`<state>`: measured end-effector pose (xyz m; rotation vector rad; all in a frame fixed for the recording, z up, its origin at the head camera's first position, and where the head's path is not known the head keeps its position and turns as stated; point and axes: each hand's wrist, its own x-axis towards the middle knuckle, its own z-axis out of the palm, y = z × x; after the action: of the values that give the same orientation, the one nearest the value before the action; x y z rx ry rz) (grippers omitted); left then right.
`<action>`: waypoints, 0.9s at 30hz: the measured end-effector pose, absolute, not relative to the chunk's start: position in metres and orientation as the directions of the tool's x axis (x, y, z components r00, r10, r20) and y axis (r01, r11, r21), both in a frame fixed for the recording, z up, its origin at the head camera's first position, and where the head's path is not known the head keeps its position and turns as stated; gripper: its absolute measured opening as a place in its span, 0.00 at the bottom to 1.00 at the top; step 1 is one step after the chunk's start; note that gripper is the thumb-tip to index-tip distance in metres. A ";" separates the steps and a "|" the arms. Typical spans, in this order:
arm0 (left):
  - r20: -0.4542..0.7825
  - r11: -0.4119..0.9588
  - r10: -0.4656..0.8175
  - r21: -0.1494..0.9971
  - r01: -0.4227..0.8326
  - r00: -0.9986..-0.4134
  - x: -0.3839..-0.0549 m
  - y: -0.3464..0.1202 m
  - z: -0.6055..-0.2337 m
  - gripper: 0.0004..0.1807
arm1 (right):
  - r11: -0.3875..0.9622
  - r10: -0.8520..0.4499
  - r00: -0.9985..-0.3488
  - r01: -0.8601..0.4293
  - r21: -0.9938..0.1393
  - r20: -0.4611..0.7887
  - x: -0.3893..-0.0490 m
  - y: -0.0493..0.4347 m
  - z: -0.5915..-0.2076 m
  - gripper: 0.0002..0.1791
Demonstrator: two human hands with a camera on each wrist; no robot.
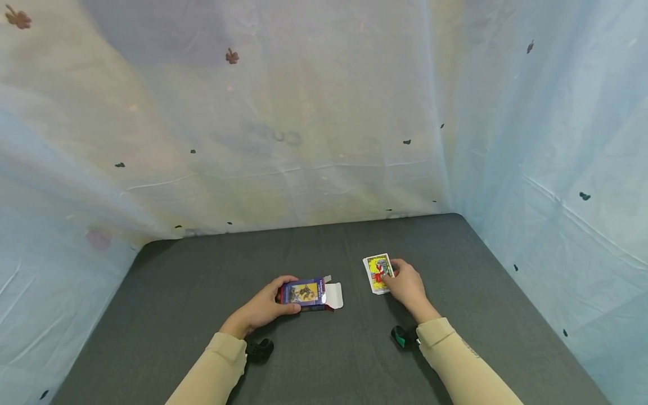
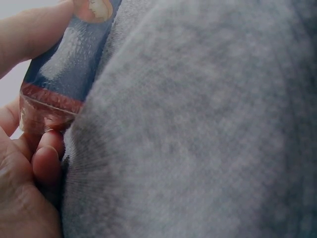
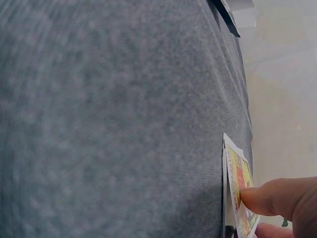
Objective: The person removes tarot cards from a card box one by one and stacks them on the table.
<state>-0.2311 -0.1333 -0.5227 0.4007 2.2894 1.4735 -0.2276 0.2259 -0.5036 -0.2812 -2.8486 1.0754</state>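
Note:
My left hand [image 1: 262,304] grips a blue and purple card box [image 1: 304,292] with a yellow picture on its face, thumb along the near side and fingers round the far left end. The box's white end flap [image 1: 334,296] stands open toward the right. In the left wrist view, the thumb presses the blue side of the box [image 2: 74,59] above its red end. Over to the right, my right hand [image 1: 408,286] pinches a small stack of cards [image 1: 378,274], the top one yellow with a red figure. The right wrist view shows the thumb on the top card [image 3: 240,183].
A dark grey cloth [image 1: 349,349] covers the table. Pale hanging sheets [image 1: 314,112] with small leaf-like marks close in the back and both sides. Black straps [image 1: 259,350] sit at each wrist.

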 end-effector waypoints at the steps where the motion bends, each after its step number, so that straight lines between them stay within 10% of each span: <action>1: -0.165 0.407 0.438 0.913 0.032 -0.884 -0.231 -0.133 -0.523 0.39 | 0.740 0.202 -0.979 0.143 -0.657 0.014 -0.228 0.225 -0.504 0.29; 27: -0.196 0.444 0.424 0.896 0.014 -0.884 -0.231 -0.134 -0.523 0.40 | 0.781 0.238 -0.970 0.167 -0.602 0.040 -0.227 0.222 -0.504 0.29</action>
<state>-0.2314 -0.1339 -0.5234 0.3708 2.3073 1.4258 -0.2268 0.2224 -0.5035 -0.3260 -2.8567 0.9491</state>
